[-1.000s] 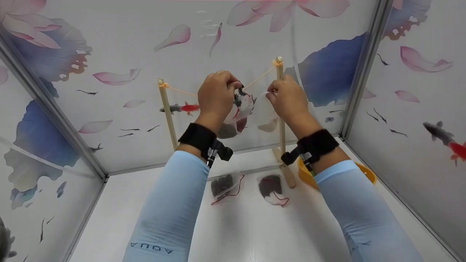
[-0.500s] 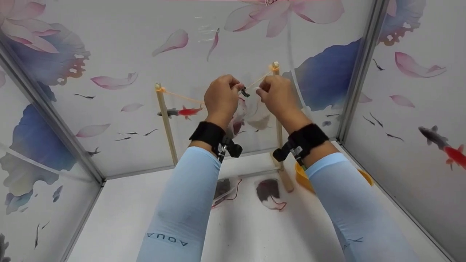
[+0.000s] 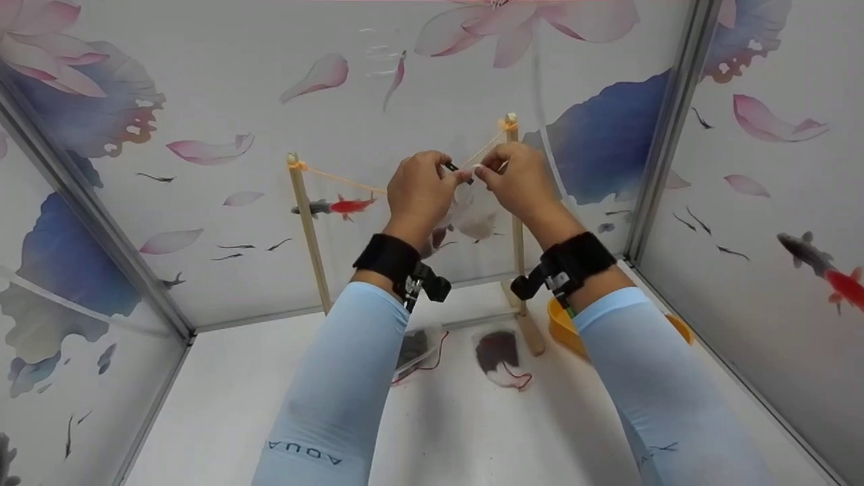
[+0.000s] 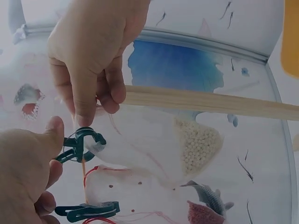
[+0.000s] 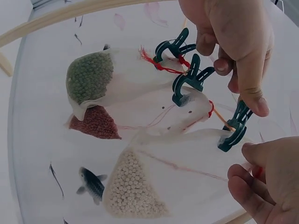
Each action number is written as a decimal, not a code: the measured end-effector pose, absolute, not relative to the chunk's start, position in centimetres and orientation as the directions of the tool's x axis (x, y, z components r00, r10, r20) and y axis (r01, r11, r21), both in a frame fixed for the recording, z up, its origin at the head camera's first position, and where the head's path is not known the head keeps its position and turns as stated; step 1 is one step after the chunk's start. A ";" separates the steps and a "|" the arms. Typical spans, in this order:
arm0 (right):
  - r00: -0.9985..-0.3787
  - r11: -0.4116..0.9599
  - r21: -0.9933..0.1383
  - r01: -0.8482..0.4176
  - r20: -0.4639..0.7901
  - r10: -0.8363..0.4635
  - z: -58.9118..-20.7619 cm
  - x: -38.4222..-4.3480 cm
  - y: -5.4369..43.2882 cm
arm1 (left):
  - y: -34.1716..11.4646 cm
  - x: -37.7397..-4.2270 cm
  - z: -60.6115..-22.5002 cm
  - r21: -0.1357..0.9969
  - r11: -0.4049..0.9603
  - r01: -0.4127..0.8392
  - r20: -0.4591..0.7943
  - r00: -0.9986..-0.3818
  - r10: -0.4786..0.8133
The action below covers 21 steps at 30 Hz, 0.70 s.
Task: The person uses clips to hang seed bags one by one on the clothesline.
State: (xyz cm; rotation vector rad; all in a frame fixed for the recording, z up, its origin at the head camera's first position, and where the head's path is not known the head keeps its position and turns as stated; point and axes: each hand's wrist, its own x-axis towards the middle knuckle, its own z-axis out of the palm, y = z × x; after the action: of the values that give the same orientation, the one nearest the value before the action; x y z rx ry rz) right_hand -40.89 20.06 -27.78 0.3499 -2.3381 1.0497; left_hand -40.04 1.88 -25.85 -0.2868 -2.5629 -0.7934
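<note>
My left hand (image 3: pixel 420 189) pinches the handle end of a dark green clip (image 4: pixel 84 144), whose jaws stand at the orange line and the top of a sheer white drawstring bag (image 5: pixel 187 154). Small pale round beans fill the bottom of this bag. My right hand (image 3: pixel 521 174) pinches the bag's top edge between thumb and forefinger, just right of the clip. Farther left on the line, more green clips (image 5: pixel 191 79) hold a bag of dark red beans (image 5: pixel 96 123) and a bag of green beans (image 5: pixel 88 77); my left hand partly covers these in the head view.
The line (image 3: pixel 344 181) runs between a left wooden post (image 3: pixel 307 229) and a right one (image 3: pixel 518 243). Two drawstring bags, one with dark red contents (image 3: pixel 497 351) and one with dark contents (image 3: pixel 413 347), lie on the white table (image 3: pixel 472 439). A yellow basket (image 3: pixel 563 327) stands behind my right forearm.
My right hand has moved left with the pale bean bag, close to my left hand. The left hand has shifted slightly right, and the clip now sits at the bag's top.
</note>
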 end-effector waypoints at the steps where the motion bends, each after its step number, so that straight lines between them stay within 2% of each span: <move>1: -0.819 0.669 -0.603 -0.435 0.574 -0.015 -27.9 -40.9 20.0 | 1.7 -39.9 -25.9 0.479 0.817 0.320 0.464 -0.883 0.074; 5: -0.822 0.671 -0.597 -0.440 0.569 -0.033 -28.3 -41.0 19.8 | 0.8 -39.3 -26.1 0.460 0.815 0.352 0.485 -0.869 0.102; 9: -0.823 0.661 -0.600 -0.450 0.566 -0.046 -29.0 -41.2 19.8 | -1.4 -38.3 -27.2 0.499 0.746 0.440 0.568 -0.817 0.102; 16: -0.854 0.634 -0.654 -0.413 0.519 -0.021 -30.6 -40.9 20.7 | -7.0 -34.9 -33.3 0.566 0.559 0.606 0.718 -0.696 0.026; 19: -0.864 0.615 -0.680 -0.398 0.504 -0.002 -31.1 -40.7 21.2 | -9.7 -33.7 -36.7 0.606 0.539 0.585 0.705 -0.709 -0.022; 21: -0.862 0.604 -0.688 -0.402 0.507 0.003 -31.4 -40.5 21.6 | -11.6 -33.2 -39.2 0.650 0.545 0.530 0.658 -0.752 -0.054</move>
State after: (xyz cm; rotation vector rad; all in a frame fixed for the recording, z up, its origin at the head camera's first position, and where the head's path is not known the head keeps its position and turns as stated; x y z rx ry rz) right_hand -40.54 21.55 -31.38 0.3170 -2.3698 1.1778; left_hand -33.16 -11.63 -39.22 -0.3822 -2.1491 -1.1937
